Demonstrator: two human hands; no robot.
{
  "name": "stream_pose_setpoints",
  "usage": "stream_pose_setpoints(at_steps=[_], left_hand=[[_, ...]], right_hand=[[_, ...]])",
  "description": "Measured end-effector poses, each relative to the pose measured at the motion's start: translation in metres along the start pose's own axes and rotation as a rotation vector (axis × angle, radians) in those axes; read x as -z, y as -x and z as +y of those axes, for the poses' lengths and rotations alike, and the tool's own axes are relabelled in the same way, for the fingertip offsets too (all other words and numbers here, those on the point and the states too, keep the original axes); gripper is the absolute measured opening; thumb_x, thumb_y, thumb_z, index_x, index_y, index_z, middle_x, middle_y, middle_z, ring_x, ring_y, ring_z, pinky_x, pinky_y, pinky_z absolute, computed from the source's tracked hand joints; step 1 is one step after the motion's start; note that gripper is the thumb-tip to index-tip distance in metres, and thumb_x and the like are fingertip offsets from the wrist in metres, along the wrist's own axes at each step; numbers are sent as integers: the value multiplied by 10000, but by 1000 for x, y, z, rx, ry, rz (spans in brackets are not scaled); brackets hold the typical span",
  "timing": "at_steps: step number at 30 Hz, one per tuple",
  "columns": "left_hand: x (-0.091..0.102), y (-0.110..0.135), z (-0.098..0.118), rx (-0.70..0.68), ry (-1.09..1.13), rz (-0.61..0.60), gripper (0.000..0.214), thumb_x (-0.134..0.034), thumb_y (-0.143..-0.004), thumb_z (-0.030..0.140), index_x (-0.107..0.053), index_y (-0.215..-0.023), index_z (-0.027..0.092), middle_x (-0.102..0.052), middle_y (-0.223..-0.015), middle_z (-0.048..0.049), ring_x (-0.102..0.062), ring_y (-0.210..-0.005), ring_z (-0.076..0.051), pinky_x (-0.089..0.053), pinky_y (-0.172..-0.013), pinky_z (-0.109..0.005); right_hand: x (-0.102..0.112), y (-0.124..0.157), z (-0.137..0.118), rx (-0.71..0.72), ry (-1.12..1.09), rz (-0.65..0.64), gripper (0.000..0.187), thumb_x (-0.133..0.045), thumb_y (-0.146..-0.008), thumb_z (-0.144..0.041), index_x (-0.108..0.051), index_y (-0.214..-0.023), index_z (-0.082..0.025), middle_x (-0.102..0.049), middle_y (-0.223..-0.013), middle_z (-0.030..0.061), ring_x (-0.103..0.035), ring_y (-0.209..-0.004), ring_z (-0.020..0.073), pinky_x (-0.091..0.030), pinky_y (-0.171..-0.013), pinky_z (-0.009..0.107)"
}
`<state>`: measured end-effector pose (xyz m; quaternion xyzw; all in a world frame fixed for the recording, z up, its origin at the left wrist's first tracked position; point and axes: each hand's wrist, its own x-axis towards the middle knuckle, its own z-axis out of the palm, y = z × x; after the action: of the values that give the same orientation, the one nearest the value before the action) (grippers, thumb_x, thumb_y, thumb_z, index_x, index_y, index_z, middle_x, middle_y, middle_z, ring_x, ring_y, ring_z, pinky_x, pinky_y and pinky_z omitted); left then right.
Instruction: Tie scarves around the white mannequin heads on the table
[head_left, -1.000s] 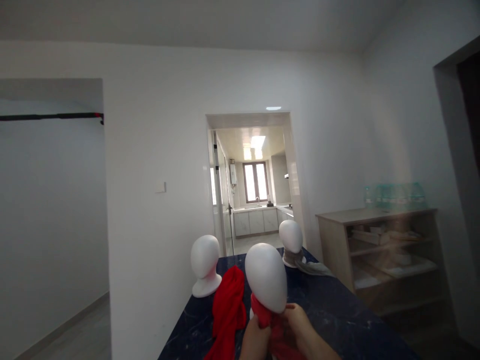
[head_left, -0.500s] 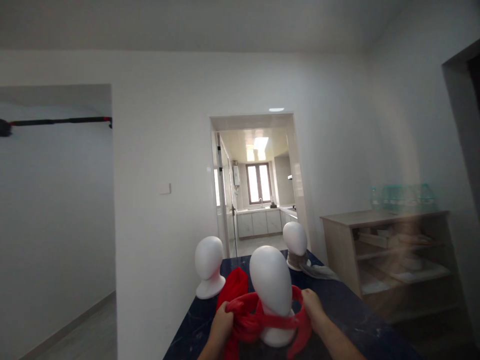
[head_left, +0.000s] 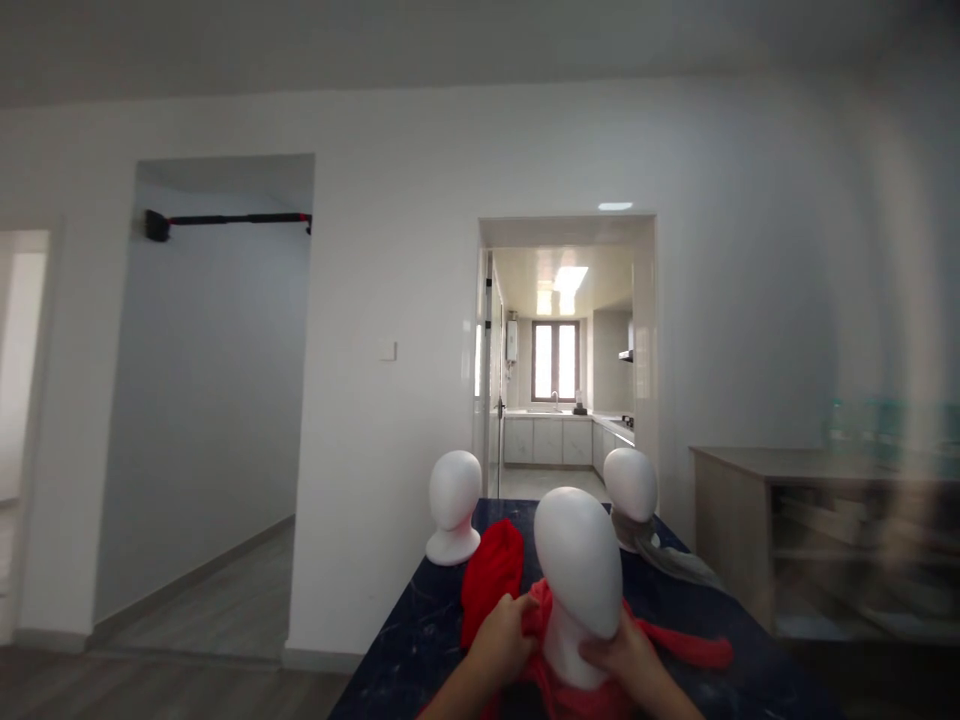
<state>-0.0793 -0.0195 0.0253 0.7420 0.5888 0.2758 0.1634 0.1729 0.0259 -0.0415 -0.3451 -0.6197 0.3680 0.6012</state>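
Note:
A white mannequin head (head_left: 577, 545) stands at the near end of the dark blue table, with a red scarf (head_left: 686, 645) behind and around its neck. My left hand (head_left: 506, 635) is closed on the scarf at the left of the neck. At the right side of the neck, my right hand (head_left: 622, 655) is closed around the scarf, its thumb against the neck; its fingers are partly hidden. One scarf end sticks out to the right past this hand. More red cloth (head_left: 491, 575) lies on the table left of the head.
Farther back stand a bare mannequin head (head_left: 455, 495) on the left and another head (head_left: 630, 485) on the right, with a grey scarf (head_left: 686, 566) at its neck. The blue marbled table (head_left: 405, 640) runs toward a kitchen doorway. A wooden shelf unit (head_left: 731, 540) is at right.
Both hands have come closer to the neck from either side, the right one most. The scarf band across the front of the neck has gone; an end now points right. The view has turned left.

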Motion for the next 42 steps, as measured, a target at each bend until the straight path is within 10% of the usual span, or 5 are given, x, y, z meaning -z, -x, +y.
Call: stream_pose_setpoints(at_steps=[12,20,30,42], left_hand=[[5,4,-22,32,-113,-147,1027,-895,-478,272,-641,-1472,237,-710,-1366,-212,-680,-1237,-485,-533,-1063,-545],[20,-8,-12,63,-59,48,181,-665,-674,195,-762,-825,218,-809,-950,-148,-766,-971,-369,-549,-842,-452],[126,-30,64,36,1332,0,276,-655,-773,222,-711,-1031,140,-792,-908,-91,-762,-839,-218,-609,-831,-331],[234,-50,134,-267,1273,112,266,-635,-844,141,-714,-1096,114,-787,-1046,-92,-754,-933,-194,-634,-903,-334]], right_hand=[[6,-9,-26,-139,65,136,567,-914,-455,-381,-770,-975,-205,-832,-979,101,-744,-977,389,-594,-918,481],[75,-4,-57,-256,43,266,732,-890,-444,-509,-788,-1105,-210,-841,-990,127,-715,-1165,429,-491,-1130,527],[110,7,-42,-222,-332,394,916,-892,-617,-559,-606,-1427,-242,-750,-1354,73,-581,-1417,350,-398,-1267,431],[99,12,-40,-262,-293,387,882,-897,-642,-552,-606,-1420,-257,-704,-1446,65,-516,-1482,353,-292,-1321,439]])
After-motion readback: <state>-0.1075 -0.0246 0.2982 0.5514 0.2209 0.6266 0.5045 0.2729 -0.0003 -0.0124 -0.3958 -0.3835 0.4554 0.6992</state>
